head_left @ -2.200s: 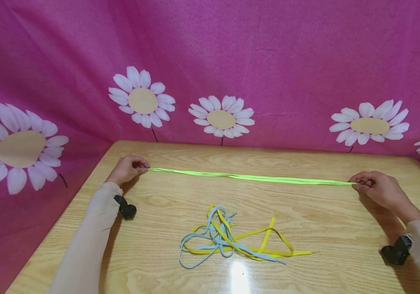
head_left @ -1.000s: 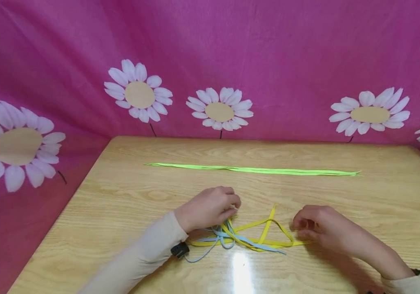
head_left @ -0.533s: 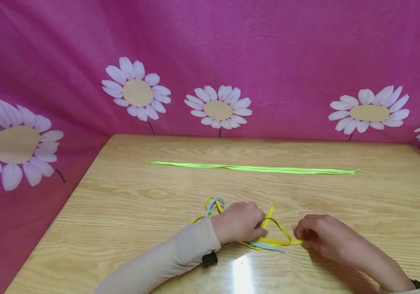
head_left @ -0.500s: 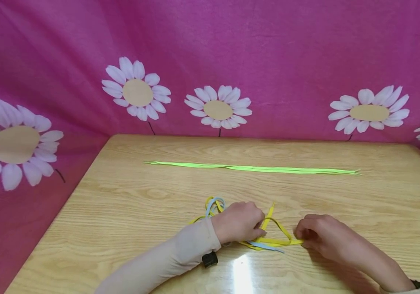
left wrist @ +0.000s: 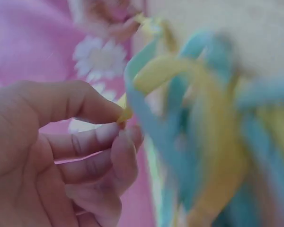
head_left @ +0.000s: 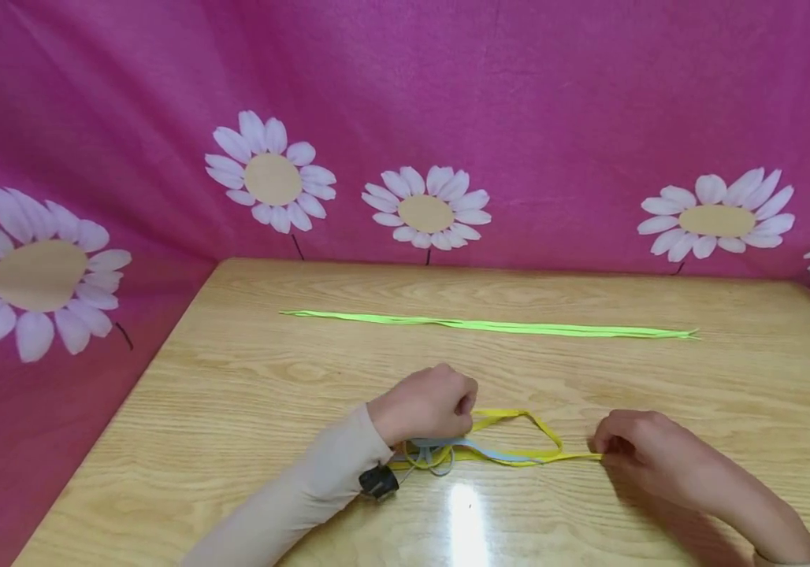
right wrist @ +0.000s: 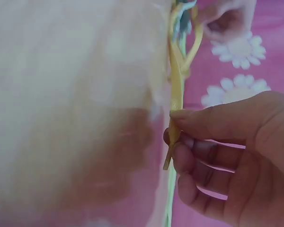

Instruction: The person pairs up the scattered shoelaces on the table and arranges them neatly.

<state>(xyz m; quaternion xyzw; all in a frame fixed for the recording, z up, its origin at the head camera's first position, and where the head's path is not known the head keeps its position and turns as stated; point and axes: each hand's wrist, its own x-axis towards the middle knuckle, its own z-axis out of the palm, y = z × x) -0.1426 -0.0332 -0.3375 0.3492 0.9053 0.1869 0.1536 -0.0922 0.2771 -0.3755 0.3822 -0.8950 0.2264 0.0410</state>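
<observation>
A yellow shoelace (head_left: 551, 429) and a light blue shoelace (head_left: 496, 454) lie tangled at the middle of the table. My left hand (head_left: 428, 403) pinches one end of the yellow lace between thumb and fingertips; in the left wrist view, blurred blue and yellow loops hang beside the fingers (left wrist: 125, 156). At the right, the tip of the yellow lace is pinched by my right hand (head_left: 663, 450), with a short end poking past the fingers (right wrist: 184, 158) in the right wrist view. Part of the tangle is hidden behind my left hand and wrist.
Farther back, a bundle of neon green shoelaces (head_left: 504, 327) lies stretched lengthwise across the wooden table (head_left: 249, 394). A pink cloth (head_left: 554, 94) printed with white daisies rises behind and to the left. A black wrist camera (head_left: 379, 480) hangs under the left cuff.
Both hands let go of the green laces and came to the tangle. The left hand took a yellow end and drew it leftward. The right hand took the other and shifted slightly right.
</observation>
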